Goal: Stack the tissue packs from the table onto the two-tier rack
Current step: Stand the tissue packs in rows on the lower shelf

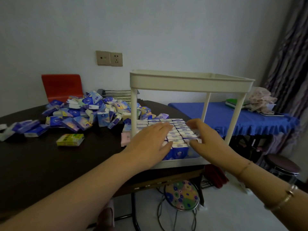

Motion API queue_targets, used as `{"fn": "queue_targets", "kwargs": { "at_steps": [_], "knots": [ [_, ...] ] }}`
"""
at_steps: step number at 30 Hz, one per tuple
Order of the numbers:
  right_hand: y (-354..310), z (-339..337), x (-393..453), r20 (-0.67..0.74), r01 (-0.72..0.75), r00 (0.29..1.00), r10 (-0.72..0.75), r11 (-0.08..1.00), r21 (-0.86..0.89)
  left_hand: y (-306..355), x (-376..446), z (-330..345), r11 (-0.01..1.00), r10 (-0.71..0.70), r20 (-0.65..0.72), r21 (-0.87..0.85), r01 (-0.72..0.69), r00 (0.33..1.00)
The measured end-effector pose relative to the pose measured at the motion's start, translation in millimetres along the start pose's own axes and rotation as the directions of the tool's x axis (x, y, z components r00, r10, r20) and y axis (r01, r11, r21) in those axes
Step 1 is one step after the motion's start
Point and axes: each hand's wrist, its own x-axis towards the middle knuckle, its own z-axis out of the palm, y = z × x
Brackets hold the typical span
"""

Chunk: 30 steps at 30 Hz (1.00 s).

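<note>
Tissue packs stand in tight rows on lower tier of white two-tier rack, top faces white with blue print, too blurred to read. Left hand lies flat on rows, grip released; right hand fingers curled against rows' right edge, grasp unclear. Loose pile of packs on dark surface, left of rack. Yellow-green pack apart from pile. Pink pack just beside rack.
</note>
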Motion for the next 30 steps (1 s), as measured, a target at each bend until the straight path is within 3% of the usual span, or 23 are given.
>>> {"fn": "queue_targets", "kwargs": {
  "at_steps": [3, 7, 14, 20, 30],
  "knots": [
    [-45, 6, 4, -0.018, 0.085, 0.996, -0.084, 0.995, 0.058, -22, -29, -25, 0.998, 0.009, -0.163, -0.053, -0.018, 0.987],
    [-110, 35, 20, -0.004, 0.198, 0.98, -0.2, 0.966, 0.164, -69, -71, -47, 1.0, -0.011, -0.253, 0.005, 0.012, 0.967],
    [-187, 131, 66, 0.104, 0.29, 0.938, -0.33, 0.913, 0.286, -175, -148, -54, 0.943, -0.299, -0.271, 0.064, 0.327, 0.915],
    [-219, 225, 119, 0.198, 0.266, 0.924, -0.326, 0.923, 0.28, -268, -191, -51, 0.814, -0.55, -0.27, 0.041, 0.58, 0.791],
    [-247, 334, 209, 0.242, 0.358, 0.901, -0.359, 0.932, 0.052, -394, -171, -24, 0.618, -0.755, -0.307, -0.037, 0.785, 0.58]
  ]
}}
